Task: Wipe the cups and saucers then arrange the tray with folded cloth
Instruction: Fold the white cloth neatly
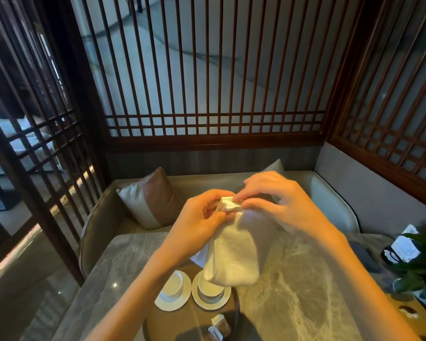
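Note:
Both hands are raised above the marble table, holding a white cloth [234,257] by its top end so that it hangs down. My left hand [202,217] grips the bunched top from the left. My right hand [276,203] pinches the same top from the right. Below the cloth, a dark round tray [235,313] carries two white saucers, each with a cup turned upside down: the left cup [174,283] on its saucer [161,302], and the right cup [208,289] on its saucer [221,302]. The cloth's lower end hides part of the right cup.
A small box with packets [219,327] stands at the tray's near side. A potted plant [418,264] and a dark holder with cards [399,249] sit at the table's right edge. A sofa with cushions [150,198] and wooden lattice screens stand behind the table [305,279].

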A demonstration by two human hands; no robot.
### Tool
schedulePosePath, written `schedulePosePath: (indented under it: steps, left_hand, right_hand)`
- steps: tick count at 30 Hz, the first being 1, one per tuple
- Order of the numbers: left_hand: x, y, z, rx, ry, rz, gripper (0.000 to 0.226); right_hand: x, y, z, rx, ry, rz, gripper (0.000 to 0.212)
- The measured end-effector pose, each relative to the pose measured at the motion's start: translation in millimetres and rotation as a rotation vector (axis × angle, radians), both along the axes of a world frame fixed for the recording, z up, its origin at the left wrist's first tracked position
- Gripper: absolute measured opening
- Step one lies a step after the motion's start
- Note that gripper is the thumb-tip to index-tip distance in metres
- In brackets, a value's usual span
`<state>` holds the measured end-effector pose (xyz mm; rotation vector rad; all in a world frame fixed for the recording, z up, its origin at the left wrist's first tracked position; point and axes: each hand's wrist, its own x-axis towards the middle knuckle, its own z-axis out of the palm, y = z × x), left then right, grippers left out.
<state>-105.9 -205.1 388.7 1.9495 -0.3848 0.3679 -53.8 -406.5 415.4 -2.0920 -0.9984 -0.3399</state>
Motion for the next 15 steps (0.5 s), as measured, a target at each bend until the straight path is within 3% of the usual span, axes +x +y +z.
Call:
schedulePosePath:
  steps: [3, 8, 12, 15]
  left_hand:
    - [-4.6, 17.1, -0.3, -0.046, -0.063, 0.023, 0.031]
    - [-3.1, 36.0, 1.2, -0.017, -0.078, 0.032, 0.034]
    - [0.0, 42.6, 1.3, 0.009, -0.086, 0.004, 0.033]
    - [0.0, 43.9, 4.5, -0.008, -0.074, -0.021, 0.023]
  right_hand:
    - [2.1, -31.0, 0.8, 0.051, 0.035, -0.024, 0.018]
    - [2.1, -42.4, -20.3, -0.175, 0.166, 0.053, 0.035]
    - [8.4, -31.3, -23.9, -0.183, 0.250, 0.059, 0.037]
    - [15.8, -21.3, -26.1, -0.354, 0.265, 0.070, 0.033]
